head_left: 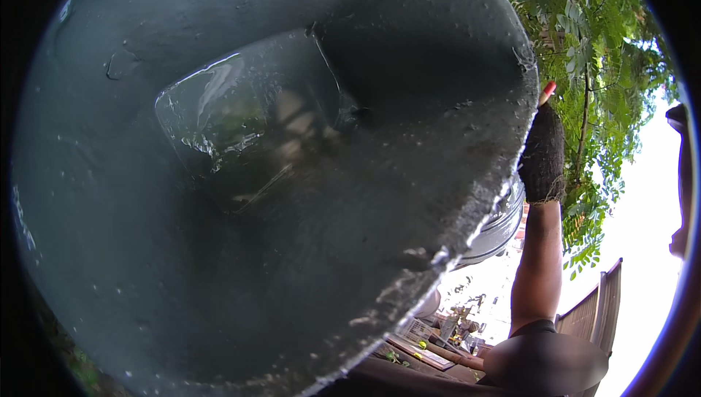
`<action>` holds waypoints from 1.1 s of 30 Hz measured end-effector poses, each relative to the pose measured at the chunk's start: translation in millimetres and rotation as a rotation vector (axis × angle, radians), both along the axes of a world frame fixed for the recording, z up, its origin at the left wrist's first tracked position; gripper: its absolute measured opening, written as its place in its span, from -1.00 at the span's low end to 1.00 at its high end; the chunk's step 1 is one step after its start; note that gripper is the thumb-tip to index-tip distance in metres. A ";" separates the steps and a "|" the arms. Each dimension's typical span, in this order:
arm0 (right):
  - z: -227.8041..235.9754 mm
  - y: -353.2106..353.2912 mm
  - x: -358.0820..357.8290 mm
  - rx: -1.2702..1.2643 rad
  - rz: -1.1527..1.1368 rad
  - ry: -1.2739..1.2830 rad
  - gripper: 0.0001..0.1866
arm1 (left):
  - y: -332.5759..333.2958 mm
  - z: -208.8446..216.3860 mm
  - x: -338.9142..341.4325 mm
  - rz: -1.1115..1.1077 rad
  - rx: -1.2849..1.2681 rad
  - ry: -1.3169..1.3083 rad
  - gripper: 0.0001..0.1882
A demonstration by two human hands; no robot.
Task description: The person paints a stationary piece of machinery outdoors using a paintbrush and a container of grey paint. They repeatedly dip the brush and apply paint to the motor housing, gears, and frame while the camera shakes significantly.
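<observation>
A large grey bucket [241, 273] fills most of the view, very near, its mouth facing me. Its wall is scuffed and its rim runs rough and uneven down the right side. Inside, a shiny rounded-square patch [248, 105] at the bottom reflects light; whether it is wet, I cannot tell. My right hand [544, 152], in a dark glove with one bare fingertip showing, is pressed to the outside of the rim at the right. Most of its fingers are hidden. The bare forearm rises from a dark sleeve at the lower right. My left hand does not show.
Leafy branches [584, 76] hang at the upper right. Behind the rim stands a pale ribbed drum [500, 225]. Planks and loose clutter [431, 349] lie on the ground below it. A corrugated panel [595, 306] stands farther right. A blurred dark shape [548, 363] sits beside the sleeve.
</observation>
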State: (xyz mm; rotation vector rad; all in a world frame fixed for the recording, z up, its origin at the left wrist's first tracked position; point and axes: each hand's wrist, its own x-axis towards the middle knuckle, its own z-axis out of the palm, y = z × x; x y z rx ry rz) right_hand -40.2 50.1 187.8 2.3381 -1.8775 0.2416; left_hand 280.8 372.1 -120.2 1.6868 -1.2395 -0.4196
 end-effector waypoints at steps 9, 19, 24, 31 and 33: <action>-22.4 -15.1 -3.5 -0.014 -0.058 0.501 -0.78 | -5.7 -10.5 1.8 0.003 -0.042 -0.025 0.06; -49.1 -2.3 -0.8 -0.115 0.352 0.377 -0.87 | -4.4 -6.7 9.8 0.009 -0.047 -0.052 0.05; -24.8 -3.5 -12.1 -0.156 0.426 0.476 -0.84 | -4.3 -4.7 6.5 0.004 -0.046 -0.056 0.04; -15.1 -9.3 15.8 -0.122 0.151 0.455 -0.82 | -10.5 -5.1 2.2 0.010 -0.058 -0.068 0.03; 11.0 -18.2 17.5 -0.096 -0.032 0.324 -0.72 | -10.5 -3.9 1.5 0.009 -0.052 -0.078 0.03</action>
